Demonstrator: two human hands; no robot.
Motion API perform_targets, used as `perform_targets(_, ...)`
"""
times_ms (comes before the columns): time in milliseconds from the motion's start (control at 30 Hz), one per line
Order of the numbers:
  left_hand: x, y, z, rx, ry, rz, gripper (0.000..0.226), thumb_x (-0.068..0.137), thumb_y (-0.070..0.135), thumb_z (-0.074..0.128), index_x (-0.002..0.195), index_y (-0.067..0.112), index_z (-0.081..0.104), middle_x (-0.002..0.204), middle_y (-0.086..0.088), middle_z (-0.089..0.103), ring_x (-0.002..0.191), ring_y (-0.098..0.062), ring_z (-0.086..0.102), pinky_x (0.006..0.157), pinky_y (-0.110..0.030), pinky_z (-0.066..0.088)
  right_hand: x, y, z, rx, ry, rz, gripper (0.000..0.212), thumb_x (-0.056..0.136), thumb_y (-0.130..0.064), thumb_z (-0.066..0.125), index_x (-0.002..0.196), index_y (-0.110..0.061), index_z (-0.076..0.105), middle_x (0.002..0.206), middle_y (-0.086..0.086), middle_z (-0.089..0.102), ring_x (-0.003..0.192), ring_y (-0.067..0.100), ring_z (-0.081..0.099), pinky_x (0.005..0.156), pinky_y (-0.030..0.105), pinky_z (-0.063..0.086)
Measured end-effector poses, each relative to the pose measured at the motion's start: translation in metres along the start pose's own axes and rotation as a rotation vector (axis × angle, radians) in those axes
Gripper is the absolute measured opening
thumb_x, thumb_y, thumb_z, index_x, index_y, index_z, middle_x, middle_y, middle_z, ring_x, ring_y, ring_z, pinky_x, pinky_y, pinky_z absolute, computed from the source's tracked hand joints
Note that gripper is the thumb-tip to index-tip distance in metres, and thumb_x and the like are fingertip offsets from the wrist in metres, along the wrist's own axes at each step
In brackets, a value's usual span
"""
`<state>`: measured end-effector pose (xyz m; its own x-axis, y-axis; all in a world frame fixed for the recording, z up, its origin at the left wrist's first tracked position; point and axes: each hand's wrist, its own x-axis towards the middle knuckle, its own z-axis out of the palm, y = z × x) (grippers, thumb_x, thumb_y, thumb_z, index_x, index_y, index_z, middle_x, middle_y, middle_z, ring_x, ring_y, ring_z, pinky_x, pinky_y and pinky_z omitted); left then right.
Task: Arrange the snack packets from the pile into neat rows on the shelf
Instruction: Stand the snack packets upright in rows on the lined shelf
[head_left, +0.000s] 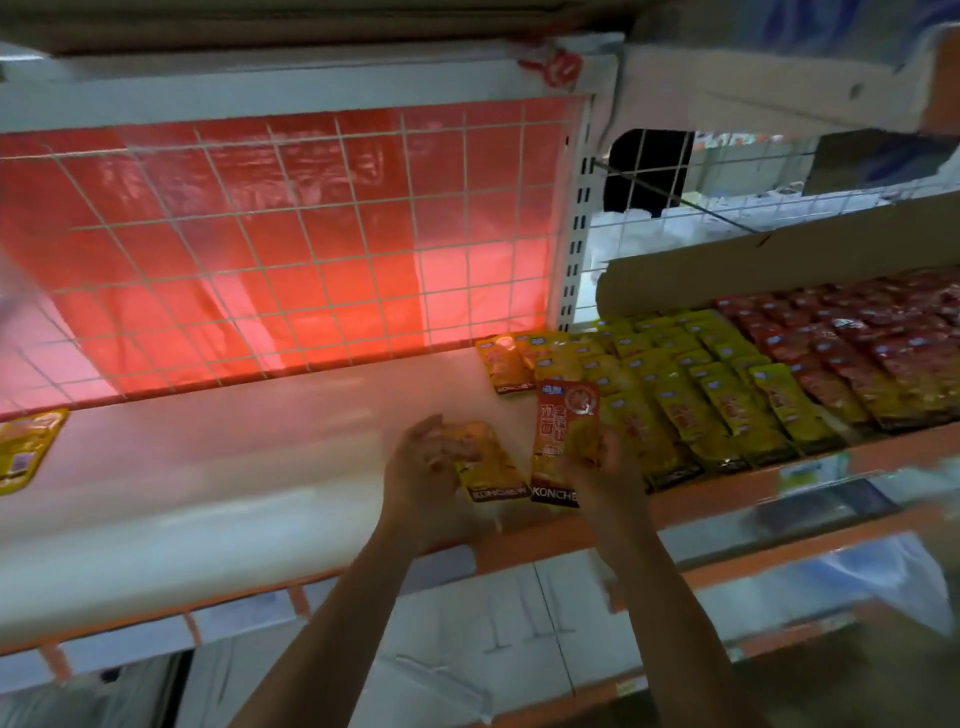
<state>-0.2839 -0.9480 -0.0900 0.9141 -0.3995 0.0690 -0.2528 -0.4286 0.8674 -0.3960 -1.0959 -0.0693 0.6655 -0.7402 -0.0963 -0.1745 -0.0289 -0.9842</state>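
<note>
My left hand (422, 465) grips a yellow snack packet (493, 470) that lies near the front edge of the white shelf (234, 467). My right hand (608, 465) holds an orange-red packet (561, 441) beside it, label up. To the right lie rows of yellow packets (691, 384), overlapping one another, and further right rows of red packets (852, 332). One more yellow packet (506, 364) lies at the back, next to the rows.
A lone yellow packet (23, 449) lies at the shelf's far left. A white wire grid (291, 234) with red sheeting behind it backs the shelf. A cardboard flap (779, 265) stands behind the rows. An orange-edged lower shelf (779, 566) runs below.
</note>
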Motion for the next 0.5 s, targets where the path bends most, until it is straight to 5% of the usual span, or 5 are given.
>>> perform_targets(133,-0.013,0.012,0.021,-0.255,0.054,-0.099,0.039,0.076,-0.013,0.066,0.075,0.025,0.077,0.118,-0.005,0.067,0.098,-0.020,0.068,0.089,-0.037,0.054,0.003,0.005,-0.028,0.017,-0.067,0.013,0.028,0.081,-0.003,0.062,0.091,-0.028,0.054,0.100,0.008,0.065,0.094,0.028,0.063,0.082,0.049,0.054)
perform_targets(200,-0.013,0.013,0.025,-0.305,0.090,-0.098,0.048,0.075,-0.015,0.062,0.072,0.032,0.075,0.096,-0.006,0.074,0.086,-0.017,0.070,0.081,-0.034,0.056,0.003,0.007,-0.037,0.013,-0.082,0.018,0.027,0.080,-0.003,0.062,0.091,-0.027,0.056,0.097,0.009,0.066,0.092,0.027,0.063,0.082,0.047,0.054)
perform_targets(300,-0.008,0.018,0.031,-0.362,0.100,-0.114,0.050,0.083,-0.016,0.050,0.074,0.026,0.075,0.090,-0.010,0.073,0.070,-0.015,0.069,0.068,-0.026,0.056,0.006,0.008,-0.046,0.049,-0.090,0.015,0.024,0.079,0.002,0.061,0.092,-0.018,0.057,0.098,0.017,0.064,0.092,0.032,0.062,0.081,0.047,0.052)
perform_targets(400,0.002,0.019,0.035,-0.429,0.086,-0.171,0.043,0.089,-0.008,0.046,0.073,0.017,0.077,0.096,-0.018,0.072,0.078,-0.029,0.071,0.069,-0.035,0.058,0.010,0.007,-0.050,0.067,-0.095,0.002,0.026,0.079,0.003,0.061,0.094,-0.019,0.058,0.097,0.016,0.065,0.093,0.033,0.063,0.079,0.048,0.054)
perform_targets(500,0.019,0.016,0.041,-0.289,0.103,-0.145,0.026,0.085,0.005,0.064,0.081,0.030,0.072,0.100,-0.002,0.073,0.089,-0.022,0.069,0.082,-0.039,0.056,0.021,0.005,-0.051,0.074,-0.089,0.000,0.030,0.078,0.001,0.064,0.090,-0.026,0.058,0.099,0.008,0.066,0.093,0.025,0.064,0.077,0.040,0.055)
